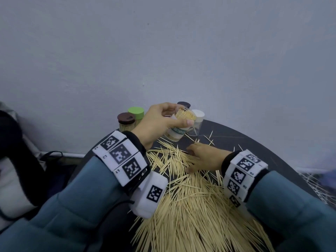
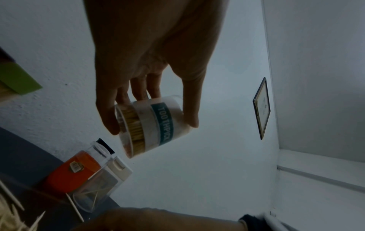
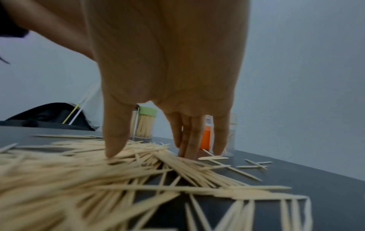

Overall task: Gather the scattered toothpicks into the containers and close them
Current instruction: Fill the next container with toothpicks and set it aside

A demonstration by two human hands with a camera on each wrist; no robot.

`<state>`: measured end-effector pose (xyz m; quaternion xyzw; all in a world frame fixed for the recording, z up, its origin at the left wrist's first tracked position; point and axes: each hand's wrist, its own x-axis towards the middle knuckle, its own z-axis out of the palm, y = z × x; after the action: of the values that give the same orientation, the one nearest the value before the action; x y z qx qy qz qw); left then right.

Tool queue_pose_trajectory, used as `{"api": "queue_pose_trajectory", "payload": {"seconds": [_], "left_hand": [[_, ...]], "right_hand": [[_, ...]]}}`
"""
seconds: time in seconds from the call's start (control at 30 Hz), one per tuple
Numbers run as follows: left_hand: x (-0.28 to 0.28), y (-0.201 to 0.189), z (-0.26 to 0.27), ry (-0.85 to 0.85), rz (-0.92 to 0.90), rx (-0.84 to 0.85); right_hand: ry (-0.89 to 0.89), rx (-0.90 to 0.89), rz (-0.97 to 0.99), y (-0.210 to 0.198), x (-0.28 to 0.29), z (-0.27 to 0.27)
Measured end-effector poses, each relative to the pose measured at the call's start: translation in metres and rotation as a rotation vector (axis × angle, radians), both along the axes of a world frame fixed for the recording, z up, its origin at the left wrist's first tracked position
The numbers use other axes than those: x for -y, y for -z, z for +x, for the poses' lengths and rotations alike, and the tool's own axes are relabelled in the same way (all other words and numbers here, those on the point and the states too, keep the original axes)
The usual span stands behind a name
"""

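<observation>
A big heap of scattered toothpicks [image 1: 190,206] covers the dark round table [image 1: 258,142]. My left hand [image 1: 163,119] grips a clear lidless container [image 1: 179,130] with a teal "TOOTHPICK" label, tilted above the table's far side and packed with toothpicks. In the left wrist view, thumb and fingers of that hand [image 2: 152,126] wrap the container [image 2: 158,125]. My right hand [image 1: 198,159] reaches down onto the far part of the heap. Its straight fingers and thumb [image 3: 150,154] are spread and touch the toothpicks [image 3: 98,179] without holding any.
At the table's back edge stand a brown-lidded jar [image 1: 126,120], a green-lidded jar [image 1: 136,112], a dark-lidded one [image 1: 184,104] and a white-lidded one [image 1: 198,115]. An orange-labelled container [image 2: 73,175] and a clear one [image 2: 94,195] are close behind. The wall rises just beyond.
</observation>
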<state>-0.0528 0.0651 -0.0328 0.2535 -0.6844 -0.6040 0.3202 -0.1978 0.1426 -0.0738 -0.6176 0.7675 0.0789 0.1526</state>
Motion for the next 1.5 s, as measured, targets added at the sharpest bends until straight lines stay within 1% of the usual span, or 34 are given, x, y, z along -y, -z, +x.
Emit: {"api": "queue_pose_trajectory", "payload": {"seconds": [0.17,0.4,0.5,0.57,0.7,0.8,0.87,0.93,1.07,1.1,1.17,1.27,1.43,1.5], "left_hand": [[-0.002,0.0,0.002,0.01,0.002,-0.002],[-0.004,-0.003,0.003,0.018,0.004,0.001],[-0.004,-0.003,0.003,0.023,0.005,0.005],[-0.004,-0.003,0.004,0.023,0.007,0.005],[-0.005,-0.004,0.004,0.029,0.006,0.008],[-0.006,-0.004,0.004,0.028,0.007,0.017],[-0.007,-0.004,0.003,0.024,0.004,0.028],[-0.007,-0.003,0.003,0.018,-0.001,0.034],[-0.007,-0.002,0.002,0.007,-0.003,0.041],[-0.007,-0.001,0.001,0.004,-0.003,0.043],[-0.008,0.0,0.001,0.008,-0.011,0.047],[-0.01,0.003,0.0,0.025,-0.017,0.049],[-0.012,0.004,-0.002,0.051,-0.028,0.077],[-0.014,0.005,-0.002,0.068,-0.035,0.085]], "right_hand": [[0.096,-0.054,0.006,0.002,0.008,0.016],[0.13,-0.107,0.056,-0.003,0.017,0.034],[0.132,-0.142,0.117,0.001,0.021,0.038],[0.155,-0.141,0.149,0.003,0.024,0.043],[0.195,-0.053,0.147,0.003,0.023,0.048],[0.161,-0.135,0.16,0.002,0.021,0.048],[0.172,-0.12,0.169,0.0,0.019,0.045],[0.219,-0.033,0.131,-0.004,0.014,0.039],[0.366,0.258,-0.04,-0.008,0.003,0.023],[0.386,0.36,-0.079,-0.009,0.001,0.018],[0.517,0.662,-0.169,-0.007,-0.003,0.008],[0.654,0.984,-0.257,-0.005,-0.01,-0.002],[0.722,1.422,-0.43,0.005,-0.014,-0.015],[0.715,1.493,-0.45,0.008,-0.016,-0.017]]}}
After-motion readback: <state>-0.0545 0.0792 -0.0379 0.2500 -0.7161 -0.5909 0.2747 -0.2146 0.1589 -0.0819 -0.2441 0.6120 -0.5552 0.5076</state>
